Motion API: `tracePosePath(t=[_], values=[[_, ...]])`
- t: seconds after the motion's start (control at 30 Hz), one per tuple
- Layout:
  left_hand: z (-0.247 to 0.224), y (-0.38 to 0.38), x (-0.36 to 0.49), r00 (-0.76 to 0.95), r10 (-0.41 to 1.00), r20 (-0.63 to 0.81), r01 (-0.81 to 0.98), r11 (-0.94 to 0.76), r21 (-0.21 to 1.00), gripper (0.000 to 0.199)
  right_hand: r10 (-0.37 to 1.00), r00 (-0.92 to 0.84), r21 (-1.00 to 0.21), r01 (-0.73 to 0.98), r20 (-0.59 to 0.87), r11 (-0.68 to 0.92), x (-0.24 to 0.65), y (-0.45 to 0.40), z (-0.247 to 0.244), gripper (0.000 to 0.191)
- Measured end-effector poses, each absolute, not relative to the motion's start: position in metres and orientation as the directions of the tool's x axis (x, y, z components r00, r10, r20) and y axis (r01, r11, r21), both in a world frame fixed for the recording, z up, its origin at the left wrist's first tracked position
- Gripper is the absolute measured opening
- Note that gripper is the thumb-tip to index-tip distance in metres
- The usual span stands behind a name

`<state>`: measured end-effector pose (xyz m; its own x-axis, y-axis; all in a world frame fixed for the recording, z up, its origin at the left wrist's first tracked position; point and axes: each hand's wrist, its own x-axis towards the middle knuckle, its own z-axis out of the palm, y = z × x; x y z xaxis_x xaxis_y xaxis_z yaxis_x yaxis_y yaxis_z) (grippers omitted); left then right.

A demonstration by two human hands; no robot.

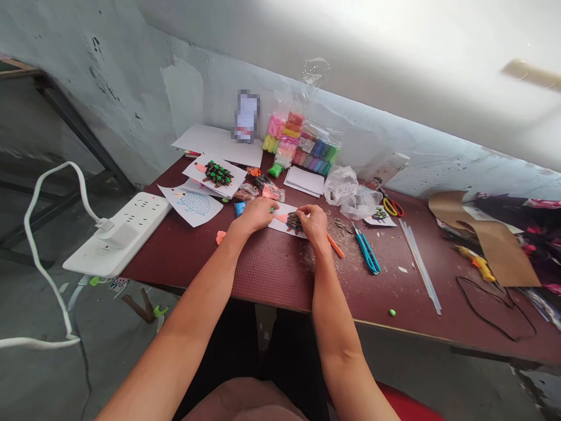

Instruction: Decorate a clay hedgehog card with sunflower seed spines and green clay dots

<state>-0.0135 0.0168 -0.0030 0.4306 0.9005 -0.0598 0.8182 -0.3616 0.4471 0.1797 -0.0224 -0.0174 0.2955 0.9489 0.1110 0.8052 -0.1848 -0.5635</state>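
Note:
My left hand (pixel 258 213) and my right hand (pixel 313 225) rest on a white paper card (pixel 279 225) on the dark red table (pixel 272 280). On the card is a hedgehog figure with a pink snout and a back of dark seeds (pixel 294 222). My right fingertips are bunched at the seeds, and my left fingertips lie at the card's upper left edge beside a tiny green speck. My hands hide part of the card. Loose seeds (pixel 342 226) and shavings lie to the right of my right hand.
A finished seed hedgehog card (pixel 217 174) and a drawn hedgehog sheet (pixel 190 204) lie ahead left. Bags of coloured clay (pixel 313 149) stand at the wall. A blue cutter (pixel 366 248), scissors (pixel 393 206) and glue sticks (pixel 418 263) lie right; a power strip (pixel 127 231) sits left.

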Motion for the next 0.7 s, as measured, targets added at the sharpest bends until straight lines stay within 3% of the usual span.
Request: tracePosePath(t=[0.7], values=[[-0.0054,0.0176,-0.0136,0.439,0.897,-0.055,0.813,-0.37,0.449,0.04,0.952,0.297,-0.553,0.806,0.07,-0.211,0.1748,-0.0236,-0.018,0.024]])
